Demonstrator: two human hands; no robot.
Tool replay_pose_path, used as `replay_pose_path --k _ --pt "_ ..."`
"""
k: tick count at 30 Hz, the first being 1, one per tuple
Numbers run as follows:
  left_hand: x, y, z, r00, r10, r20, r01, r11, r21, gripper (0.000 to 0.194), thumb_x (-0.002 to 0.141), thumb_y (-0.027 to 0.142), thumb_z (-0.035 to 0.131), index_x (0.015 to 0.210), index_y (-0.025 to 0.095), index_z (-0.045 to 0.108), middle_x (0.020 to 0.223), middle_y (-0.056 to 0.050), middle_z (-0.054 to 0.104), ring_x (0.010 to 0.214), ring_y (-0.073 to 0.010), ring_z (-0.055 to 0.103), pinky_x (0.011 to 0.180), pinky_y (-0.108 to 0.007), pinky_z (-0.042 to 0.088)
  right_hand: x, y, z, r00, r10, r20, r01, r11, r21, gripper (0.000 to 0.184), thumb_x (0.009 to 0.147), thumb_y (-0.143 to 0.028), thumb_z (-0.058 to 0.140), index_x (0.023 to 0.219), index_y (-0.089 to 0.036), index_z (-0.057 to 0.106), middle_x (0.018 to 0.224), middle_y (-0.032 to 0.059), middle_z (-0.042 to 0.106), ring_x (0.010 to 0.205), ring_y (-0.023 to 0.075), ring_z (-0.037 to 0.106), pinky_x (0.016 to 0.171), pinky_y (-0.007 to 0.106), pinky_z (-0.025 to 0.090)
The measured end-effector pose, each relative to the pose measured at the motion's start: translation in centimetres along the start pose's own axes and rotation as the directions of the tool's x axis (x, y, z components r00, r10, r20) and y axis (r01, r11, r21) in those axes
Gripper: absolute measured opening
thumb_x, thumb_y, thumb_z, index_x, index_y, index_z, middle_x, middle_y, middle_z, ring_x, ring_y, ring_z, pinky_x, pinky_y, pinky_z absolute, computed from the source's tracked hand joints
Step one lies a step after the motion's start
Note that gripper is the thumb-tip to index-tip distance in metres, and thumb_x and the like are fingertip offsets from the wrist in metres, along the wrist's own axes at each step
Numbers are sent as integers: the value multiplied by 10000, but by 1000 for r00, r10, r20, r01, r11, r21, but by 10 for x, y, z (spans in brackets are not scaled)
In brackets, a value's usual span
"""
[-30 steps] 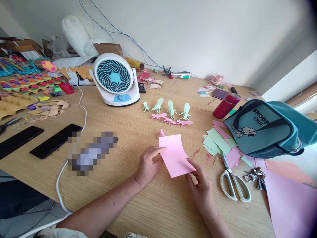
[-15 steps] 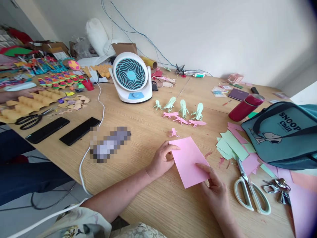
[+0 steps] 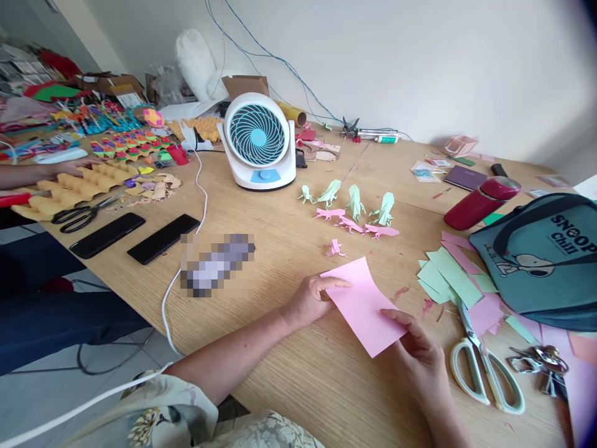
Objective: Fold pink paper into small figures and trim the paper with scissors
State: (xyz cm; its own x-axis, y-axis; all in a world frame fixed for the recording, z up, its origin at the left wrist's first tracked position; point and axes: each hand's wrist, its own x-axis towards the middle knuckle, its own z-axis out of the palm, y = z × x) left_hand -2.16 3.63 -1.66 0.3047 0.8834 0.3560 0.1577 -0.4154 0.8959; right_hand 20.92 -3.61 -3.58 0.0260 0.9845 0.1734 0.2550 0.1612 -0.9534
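One pink sheet point(image 3: 361, 305) sits a bit below mid-view, seemingly held up off the table point(image 3: 284, 249). Treating the sheet as the clock, my left hand point(image 3: 308, 302) pinches its edge around 10 o'clock and the right hand point(image 3: 420, 354) pinches it near 4. There's a little pink folded figure point(image 3: 335, 248) at 11 and scissors point(image 3: 476, 344) out toward 4. Handling-wise, I'd guess it's super light, bendy (it's already bowing), not very slippery, and easy to crease or tear, so hold opposite edges with a soft pinch.
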Motion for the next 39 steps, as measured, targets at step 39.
replay_pose_path --k 39 --pt "-9 -3 6 1000 -7 29 6 1000 8 427 740 -23 592 1099 151 747 1092 -78 758 998 -205 726 914 -295 576 5 3 -5 997 73 -39 -79 982 -171 271 778 -334 699 1021 -225 751 1015 58 777 876 205 728 773 250 594"
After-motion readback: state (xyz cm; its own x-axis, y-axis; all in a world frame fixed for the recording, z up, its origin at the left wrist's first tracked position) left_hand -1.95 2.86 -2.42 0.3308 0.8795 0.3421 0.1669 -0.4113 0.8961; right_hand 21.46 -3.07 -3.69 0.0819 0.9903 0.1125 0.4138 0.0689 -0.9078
